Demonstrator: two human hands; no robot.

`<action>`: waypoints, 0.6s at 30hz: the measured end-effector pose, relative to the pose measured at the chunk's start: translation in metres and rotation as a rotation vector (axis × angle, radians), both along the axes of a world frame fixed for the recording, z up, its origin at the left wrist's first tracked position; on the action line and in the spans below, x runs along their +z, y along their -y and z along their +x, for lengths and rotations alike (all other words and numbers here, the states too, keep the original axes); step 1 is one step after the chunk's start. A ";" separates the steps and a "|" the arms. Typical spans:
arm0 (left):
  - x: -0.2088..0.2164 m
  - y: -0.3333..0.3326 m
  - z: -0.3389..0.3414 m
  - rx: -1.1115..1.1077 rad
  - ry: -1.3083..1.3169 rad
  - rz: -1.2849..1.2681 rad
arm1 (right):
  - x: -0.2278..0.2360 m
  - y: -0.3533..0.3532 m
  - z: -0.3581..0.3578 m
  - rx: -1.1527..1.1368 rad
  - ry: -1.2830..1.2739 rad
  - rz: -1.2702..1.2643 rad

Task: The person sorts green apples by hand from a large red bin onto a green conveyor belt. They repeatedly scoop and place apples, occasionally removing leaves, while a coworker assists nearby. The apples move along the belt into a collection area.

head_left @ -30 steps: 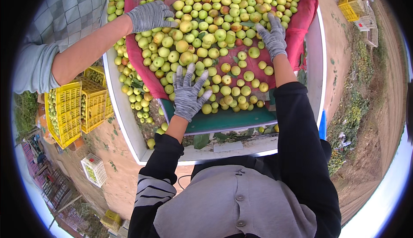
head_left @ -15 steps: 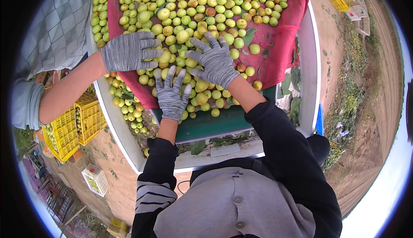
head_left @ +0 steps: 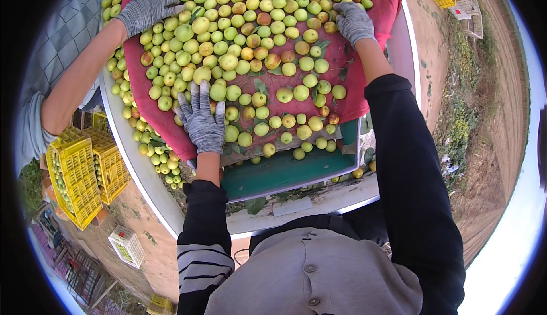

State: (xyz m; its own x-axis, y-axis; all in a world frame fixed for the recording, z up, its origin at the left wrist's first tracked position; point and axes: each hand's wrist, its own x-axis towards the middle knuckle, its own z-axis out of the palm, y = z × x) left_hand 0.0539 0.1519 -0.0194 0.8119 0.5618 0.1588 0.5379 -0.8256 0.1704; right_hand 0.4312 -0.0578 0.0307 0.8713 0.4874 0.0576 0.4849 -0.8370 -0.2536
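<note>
We see the left hand (head_left: 202,120), in a grey knit glove, lying flat with its fingers spread on the red cloth (head_left: 364,95) at about seven o'clock of the heap, its grip released and grasping nothing, the fingertips touching a few of the small green-yellow fruits (head_left: 250,41). The right hand (head_left: 353,21), gloved the same way, rests at about two o'clock of the heap, its palm down over the fruit near the cloth's far right edge; we cannot tell whether its fingers close on anything (they curl down among the fruits). The fruits lie spread over the red cloth, thickest toward twelve o'clock and thinner toward six, with some leaves among them, and a few have rolled off onto the green tray (head_left: 285,172) below. The cloth sits on a white-rimmed worktop (head_left: 142,178). At ten o'clock another person's gloved hand (head_left: 149,7) lies on the fruit, the bare forearm reaching in from the left. Yellow crates (head_left: 80,172) stand on the ground at eight o'clock.
</note>
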 end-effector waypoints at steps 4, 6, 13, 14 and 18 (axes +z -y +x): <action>0.000 -0.004 -0.003 -0.021 -0.039 0.010 | 0.011 -0.005 0.023 0.143 -0.079 -0.242; -0.001 -0.003 -0.004 -0.030 -0.042 0.024 | 0.026 -0.005 0.015 0.141 -0.143 -0.327; 0.007 0.009 -0.004 -0.099 -0.129 0.042 | 0.009 -0.031 -0.038 0.243 -0.159 -0.293; 0.009 0.017 -0.005 -0.124 -0.189 0.065 | 0.004 -0.032 -0.039 0.218 -0.161 -0.275; 0.010 0.058 -0.007 -0.287 -0.101 -0.080 | 0.022 0.007 -0.045 0.114 -0.467 0.035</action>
